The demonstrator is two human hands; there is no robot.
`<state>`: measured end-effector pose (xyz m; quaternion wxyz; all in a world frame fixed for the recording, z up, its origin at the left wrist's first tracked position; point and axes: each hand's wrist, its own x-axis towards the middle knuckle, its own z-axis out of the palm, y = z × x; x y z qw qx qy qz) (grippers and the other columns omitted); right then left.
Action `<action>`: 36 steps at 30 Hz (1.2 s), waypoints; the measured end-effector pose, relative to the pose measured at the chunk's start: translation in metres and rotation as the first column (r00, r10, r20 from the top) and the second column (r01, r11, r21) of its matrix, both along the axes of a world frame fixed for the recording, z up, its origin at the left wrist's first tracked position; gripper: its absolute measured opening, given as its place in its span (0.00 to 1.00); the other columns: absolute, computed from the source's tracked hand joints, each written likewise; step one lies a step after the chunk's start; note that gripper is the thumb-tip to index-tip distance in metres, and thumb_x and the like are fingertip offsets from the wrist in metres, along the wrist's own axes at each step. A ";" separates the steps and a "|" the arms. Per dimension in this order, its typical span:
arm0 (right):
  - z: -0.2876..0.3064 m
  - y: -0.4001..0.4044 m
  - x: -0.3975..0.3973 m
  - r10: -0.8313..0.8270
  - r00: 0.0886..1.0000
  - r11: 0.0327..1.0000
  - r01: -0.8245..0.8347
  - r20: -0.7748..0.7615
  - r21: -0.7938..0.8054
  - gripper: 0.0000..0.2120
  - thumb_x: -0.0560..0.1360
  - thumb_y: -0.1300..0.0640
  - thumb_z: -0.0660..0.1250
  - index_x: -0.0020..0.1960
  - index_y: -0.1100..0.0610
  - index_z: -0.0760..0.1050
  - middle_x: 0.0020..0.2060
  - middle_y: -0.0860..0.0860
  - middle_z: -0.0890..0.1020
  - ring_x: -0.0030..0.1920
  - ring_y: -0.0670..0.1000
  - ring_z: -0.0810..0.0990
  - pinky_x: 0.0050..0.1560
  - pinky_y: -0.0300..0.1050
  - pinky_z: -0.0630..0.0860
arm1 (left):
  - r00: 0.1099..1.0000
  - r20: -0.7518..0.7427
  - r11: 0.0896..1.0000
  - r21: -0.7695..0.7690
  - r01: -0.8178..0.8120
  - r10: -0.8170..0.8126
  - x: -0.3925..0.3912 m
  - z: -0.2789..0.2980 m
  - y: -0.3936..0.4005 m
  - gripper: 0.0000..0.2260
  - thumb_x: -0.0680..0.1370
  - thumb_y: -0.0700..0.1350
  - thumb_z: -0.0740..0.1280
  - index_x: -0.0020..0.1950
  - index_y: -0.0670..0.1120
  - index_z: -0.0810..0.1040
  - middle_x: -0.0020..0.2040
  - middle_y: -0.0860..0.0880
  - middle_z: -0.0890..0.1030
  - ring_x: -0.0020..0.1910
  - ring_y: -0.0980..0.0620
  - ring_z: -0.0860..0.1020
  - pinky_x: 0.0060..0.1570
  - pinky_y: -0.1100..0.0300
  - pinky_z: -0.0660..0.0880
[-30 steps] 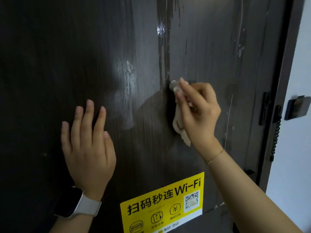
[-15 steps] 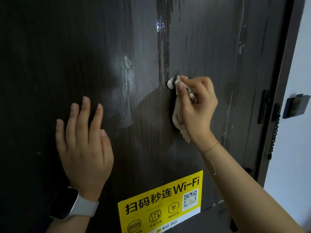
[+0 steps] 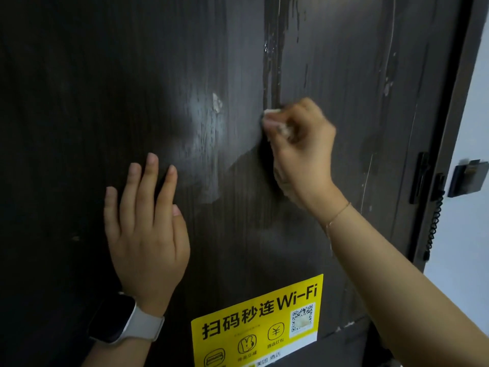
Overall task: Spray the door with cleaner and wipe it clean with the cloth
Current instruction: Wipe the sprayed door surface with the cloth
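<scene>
Right hand (image 3: 301,144): grip clenched around the pale cloth (image 3: 272,120), pressing it to the dark door (image 3: 79,88) above the yellow Wi-Fi sticker (image 3: 258,324), at the foot of wet streaks (image 3: 272,49). Left hand (image 3: 146,229): grip released, fingers straight, flat on the door left of the cloth; watch (image 3: 119,324) on its wrist

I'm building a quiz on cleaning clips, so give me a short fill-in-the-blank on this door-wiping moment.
1. The right hand grips a pale ____ against the door.
2. The left hand rests on the door with its fingers ____.
3. The sticker low on the door is ____ in colour.
4. A watch sits on the ____ wrist.

Missing words: cloth; straight; yellow; left
</scene>
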<state>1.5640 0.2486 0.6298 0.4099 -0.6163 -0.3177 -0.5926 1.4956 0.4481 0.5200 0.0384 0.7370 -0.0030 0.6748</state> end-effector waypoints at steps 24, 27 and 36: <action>-0.032 0.050 -0.005 0.047 0.946 0.882 0.112 0.321 -0.458 0.06 0.72 0.70 0.67 0.50 0.67 0.79 0.44 0.62 0.78 0.47 0.57 0.73 0.50 0.48 0.71 | 1.000 0.003 1.000 0.006 0.005 -0.005 0.001 0.001 0.001 0.21 0.81 0.41 0.55 0.75 0.43 0.64 0.77 0.45 0.62 0.77 0.46 0.59 0.75 0.45 0.53; -0.017 0.048 0.000 0.058 0.902 0.820 0.201 0.428 -0.536 0.07 0.76 0.68 0.57 0.52 0.61 0.70 0.45 0.63 0.77 0.47 0.58 0.70 0.49 0.52 0.69 | 0.998 -0.006 0.998 -0.030 0.064 -0.064 -0.002 0.003 0.002 0.21 0.81 0.42 0.55 0.75 0.44 0.64 0.76 0.47 0.63 0.77 0.48 0.59 0.76 0.48 0.52; -0.020 0.093 -0.009 -0.042 0.958 0.947 0.129 0.285 -0.293 0.17 0.69 0.71 0.62 0.54 0.58 0.65 0.45 0.61 0.76 0.48 0.57 0.69 0.49 0.52 0.70 | 0.950 -0.050 0.947 -0.113 0.302 -0.309 -0.031 0.026 0.006 0.21 0.82 0.43 0.53 0.76 0.47 0.63 0.78 0.52 0.60 0.76 0.56 0.58 0.75 0.60 0.51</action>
